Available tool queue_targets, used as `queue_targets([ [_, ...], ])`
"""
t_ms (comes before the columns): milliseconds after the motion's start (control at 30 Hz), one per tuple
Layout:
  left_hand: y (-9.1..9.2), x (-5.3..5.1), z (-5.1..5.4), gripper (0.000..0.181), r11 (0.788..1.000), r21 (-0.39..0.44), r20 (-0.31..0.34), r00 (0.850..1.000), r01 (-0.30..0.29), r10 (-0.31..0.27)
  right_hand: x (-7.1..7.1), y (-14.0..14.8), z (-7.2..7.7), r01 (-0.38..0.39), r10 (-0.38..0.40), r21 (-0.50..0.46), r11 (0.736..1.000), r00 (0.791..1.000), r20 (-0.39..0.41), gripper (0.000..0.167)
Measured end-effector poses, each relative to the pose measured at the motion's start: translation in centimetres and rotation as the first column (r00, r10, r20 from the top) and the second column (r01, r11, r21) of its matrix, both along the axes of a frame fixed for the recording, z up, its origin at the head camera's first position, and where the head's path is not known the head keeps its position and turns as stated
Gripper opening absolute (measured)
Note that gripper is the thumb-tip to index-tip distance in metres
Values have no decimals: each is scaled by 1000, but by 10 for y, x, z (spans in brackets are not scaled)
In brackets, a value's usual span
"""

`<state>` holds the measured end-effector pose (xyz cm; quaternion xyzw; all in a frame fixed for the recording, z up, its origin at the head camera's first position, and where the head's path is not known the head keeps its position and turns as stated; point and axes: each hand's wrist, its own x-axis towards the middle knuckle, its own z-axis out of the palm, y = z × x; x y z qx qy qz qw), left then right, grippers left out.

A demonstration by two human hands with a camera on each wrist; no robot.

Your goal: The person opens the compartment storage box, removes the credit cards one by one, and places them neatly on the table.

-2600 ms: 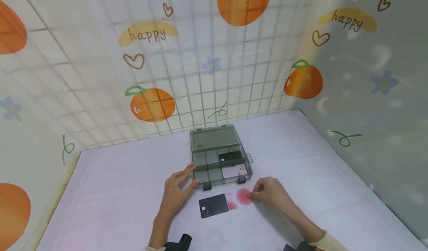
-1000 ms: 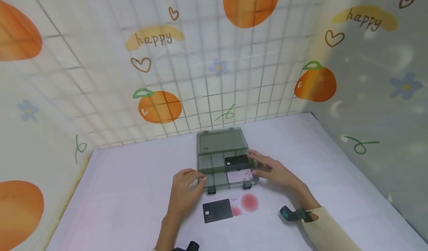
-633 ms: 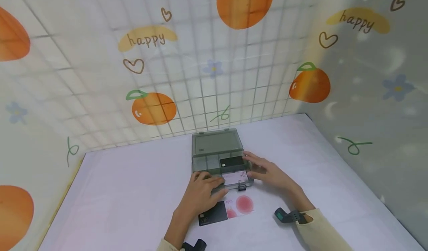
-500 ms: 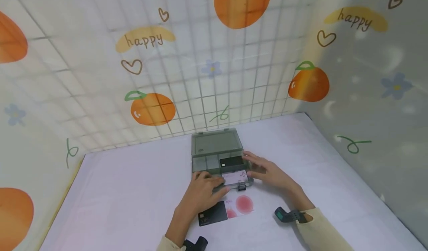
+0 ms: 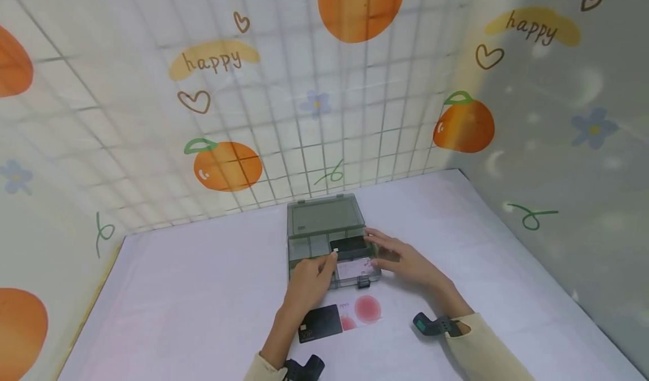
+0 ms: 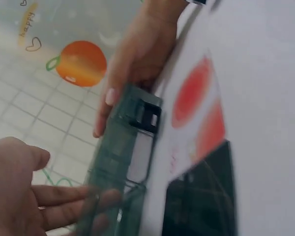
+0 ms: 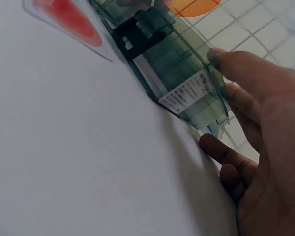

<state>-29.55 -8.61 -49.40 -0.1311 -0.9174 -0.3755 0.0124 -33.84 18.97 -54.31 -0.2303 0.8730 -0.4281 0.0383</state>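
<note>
Green box (image 5: pixel 318 247) | left hand's (image 5: pixel 307 282) fingers inside | right hand (image 5: pixel 408 261) against side

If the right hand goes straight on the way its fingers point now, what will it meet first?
Most likely the open green box, at its right side wall. The right hand seems to touch it, though depth is hard to judge.

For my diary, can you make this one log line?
left hand: over open box; right hand: at box's side; black card, pink card: on table
</note>
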Motion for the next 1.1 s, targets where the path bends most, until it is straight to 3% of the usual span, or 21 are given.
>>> queue_targets([
  [100,4,-2,6,66,999,17,106,994,-38,36,1,0,1,3,-3,-5,1000,1000,7,63],
  [233,7,-4,14,69,998,14,222,973,-59,54,1,-1,3,-15,16,-21,1000,1000,9,63],
  [500,9,-12,31,82,995,74,463,886,-73,31,-1,2,-1,-21,21,-30,999,1000,-12,63],
  [667,9,-14,38,90,994,71,537,843,-84,33,-1,2,0,-27,26,-45,999,1000,-15,62],
  [900,4,-16,39,81,971,223,620,781,-84,-74,-1,1,-1,-19,19,-51,999,1000,3,61],
  [1100,3,-17,41,83,958,265,639,764,-110,-90,-1,1,-1,-22,21,-50,998,1000,-8,61],
])
